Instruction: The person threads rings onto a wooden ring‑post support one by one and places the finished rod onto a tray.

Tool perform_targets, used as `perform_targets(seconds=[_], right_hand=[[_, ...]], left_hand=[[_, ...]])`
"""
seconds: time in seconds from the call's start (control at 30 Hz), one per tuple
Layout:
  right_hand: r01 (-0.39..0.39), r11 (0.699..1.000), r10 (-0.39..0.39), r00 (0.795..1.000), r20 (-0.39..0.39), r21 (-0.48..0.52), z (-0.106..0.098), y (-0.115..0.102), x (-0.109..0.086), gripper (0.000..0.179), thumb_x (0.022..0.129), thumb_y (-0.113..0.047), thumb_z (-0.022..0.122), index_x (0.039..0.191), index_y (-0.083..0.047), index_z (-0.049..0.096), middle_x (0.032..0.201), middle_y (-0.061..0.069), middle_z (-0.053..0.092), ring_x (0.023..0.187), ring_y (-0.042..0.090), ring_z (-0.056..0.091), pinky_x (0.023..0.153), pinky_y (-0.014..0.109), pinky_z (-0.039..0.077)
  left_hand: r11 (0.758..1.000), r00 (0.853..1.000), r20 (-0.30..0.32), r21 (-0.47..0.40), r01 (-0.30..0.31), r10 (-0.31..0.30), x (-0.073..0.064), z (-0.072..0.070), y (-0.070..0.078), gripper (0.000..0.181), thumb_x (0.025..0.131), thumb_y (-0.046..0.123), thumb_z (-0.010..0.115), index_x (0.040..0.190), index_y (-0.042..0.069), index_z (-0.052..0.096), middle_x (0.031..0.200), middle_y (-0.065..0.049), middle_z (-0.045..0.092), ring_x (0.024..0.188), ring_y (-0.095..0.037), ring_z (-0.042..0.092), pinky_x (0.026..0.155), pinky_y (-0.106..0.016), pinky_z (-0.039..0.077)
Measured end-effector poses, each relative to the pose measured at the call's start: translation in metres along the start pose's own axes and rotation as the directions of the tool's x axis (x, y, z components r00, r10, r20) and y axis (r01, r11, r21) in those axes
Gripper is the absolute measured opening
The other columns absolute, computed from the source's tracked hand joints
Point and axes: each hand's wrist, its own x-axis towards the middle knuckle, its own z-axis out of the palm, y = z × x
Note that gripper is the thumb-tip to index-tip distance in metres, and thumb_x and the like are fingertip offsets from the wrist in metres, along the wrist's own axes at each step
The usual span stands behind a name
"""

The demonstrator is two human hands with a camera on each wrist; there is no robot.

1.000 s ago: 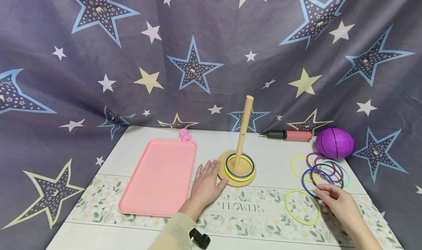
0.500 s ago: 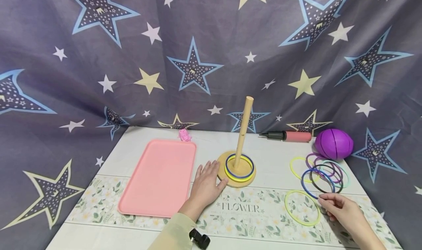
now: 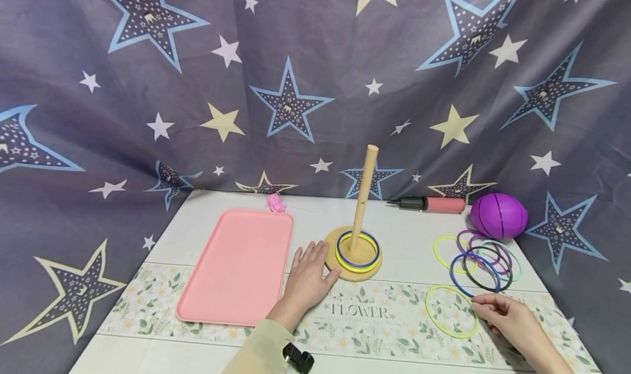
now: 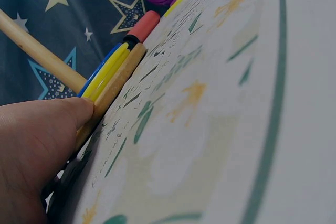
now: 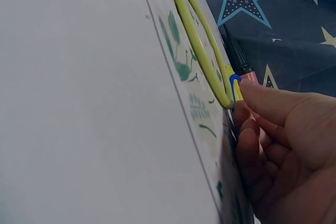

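My left hand (image 3: 308,275) lies flat with its fingers on the left edge of a round wooden base (image 3: 335,237), the thumb at its front rim. A wooden peg (image 3: 365,199) rises from the base, slightly tilted in view. Around its foot lie a blue ring and a yellow ring (image 3: 352,268). At the right, my right hand (image 3: 512,322) pinches the near edge of a blue ring (image 3: 452,272) between thumb and curled fingers. The fingertips are beside a yellow-green ring (image 3: 428,311) lying flat. In the right wrist view, the thumb partly covers the blue ring (image 5: 234,78).
Behind the blue ring lie black, purple, yellow and mint rings, overlapping. A purple ball (image 3: 499,216) and a red and black hand pump (image 3: 443,204) sit along the back. To the left are a pink tray (image 3: 236,267) and a small pink toy (image 3: 276,202). A starry cloth surrounds the table.
My right hand has moved a little toward the front table edge, along the near side of the blue ring. My left hand, the base and its two rings stay where they were.
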Motion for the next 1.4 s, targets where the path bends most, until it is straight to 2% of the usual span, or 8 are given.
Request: perform_targets(seconds=[0.23, 0.43, 0.63, 0.8, 1.0, 1.2, 1.4], right_hand=[[0.006, 1.0, -0.006, 1.0, -0.019, -0.024, 0.004, 0.0, 0.002, 0.046, 0.104, -0.044, 0.079, 0.129, -0.006, 0.078, 0.091, 0.001, 0.072, 0.074, 0.021, 0.063, 0.059, 0.034, 0.054], [0.005, 1.0, -0.006, 1.0, -0.021, -0.022, 0.005, 0.002, 0.004, 0.049, 0.102, -0.046, 0.081, 0.128, -0.006, 0.078, 0.09, 0.002, 0.071, 0.072, 0.022, 0.063, 0.058, 0.034, 0.054], [0.065, 0.998, -0.065, 0.998, -0.008, -0.025, 0.005, 0.009, 0.009, 0.053, 0.098, -0.053, 0.083, 0.122, -0.006, 0.079, 0.087, 0.005, 0.069, 0.071, 0.023, 0.063, 0.056, 0.035, 0.055], [0.062, 0.997, -0.063, 0.998, -0.014, -0.045, 0.006, 0.002, 0.006, 0.053, 0.098, -0.051, 0.083, 0.123, -0.005, 0.077, 0.088, 0.004, 0.068, 0.071, 0.021, 0.061, 0.056, 0.034, 0.056], [0.073, 0.992, -0.077, 0.996, -0.035, -0.104, 0.007, -0.005, 0.004, 0.042, 0.102, -0.041, 0.081, 0.121, -0.004, 0.077, 0.086, 0.001, 0.067, 0.07, 0.019, 0.058, 0.055, 0.032, 0.052], [0.071, 0.99, -0.075, 0.997, -0.032, -0.122, 0.007, -0.006, 0.005, 0.043, 0.102, -0.045, 0.081, 0.119, -0.005, 0.077, 0.089, 0.001, 0.067, 0.074, 0.018, 0.057, 0.056, 0.032, 0.05], [0.076, 0.987, -0.081, 0.996, -0.03, -0.144, 0.006, -0.006, 0.006, 0.036, 0.103, -0.043, 0.079, 0.112, -0.008, 0.079, 0.091, -0.001, 0.071, 0.076, 0.019, 0.058, 0.059, 0.032, 0.048]], left_hand=[[1.0, 1.0, 0.015, 0.001, 0.018, -0.018, -0.001, 0.0, 0.001, 0.079, 0.11, 0.053, 0.062, 0.169, 0.004, 0.043, 0.174, -0.014, 0.042, 0.165, -0.036, 0.03, 0.136, -0.059, 0.011], [1.0, 1.0, 0.019, 0.005, 0.021, -0.021, 0.0, 0.001, 0.0, 0.079, 0.11, 0.053, 0.063, 0.169, 0.004, 0.043, 0.174, -0.014, 0.042, 0.165, -0.035, 0.03, 0.136, -0.059, 0.011], [1.0, 1.0, 0.006, 0.0, 0.01, -0.01, -0.001, 0.0, 0.0, 0.079, 0.109, 0.051, 0.065, 0.167, 0.003, 0.045, 0.173, -0.016, 0.043, 0.164, -0.037, 0.032, 0.135, -0.061, 0.014], [1.0, 1.0, 0.013, 0.002, 0.02, -0.02, 0.0, 0.0, 0.0, 0.079, 0.109, 0.053, 0.063, 0.168, 0.004, 0.044, 0.174, -0.015, 0.042, 0.165, -0.036, 0.031, 0.135, -0.059, 0.012], [1.0, 1.0, 0.014, -0.003, 0.027, -0.027, 0.001, 0.0, 0.001, 0.079, 0.11, 0.053, 0.063, 0.169, 0.004, 0.044, 0.174, -0.014, 0.042, 0.165, -0.035, 0.03, 0.136, -0.059, 0.012], [1.0, 1.0, 0.009, -0.005, 0.024, -0.024, 0.001, 0.0, 0.0, 0.079, 0.109, 0.052, 0.064, 0.168, 0.003, 0.045, 0.174, -0.015, 0.043, 0.165, -0.036, 0.031, 0.135, -0.06, 0.012], [1.0, 1.0, 0.01, -0.017, 0.025, -0.025, 0.001, 0.0, 0.001, 0.079, 0.109, 0.053, 0.064, 0.168, 0.003, 0.044, 0.174, -0.015, 0.043, 0.165, -0.036, 0.031, 0.136, -0.059, 0.012]])
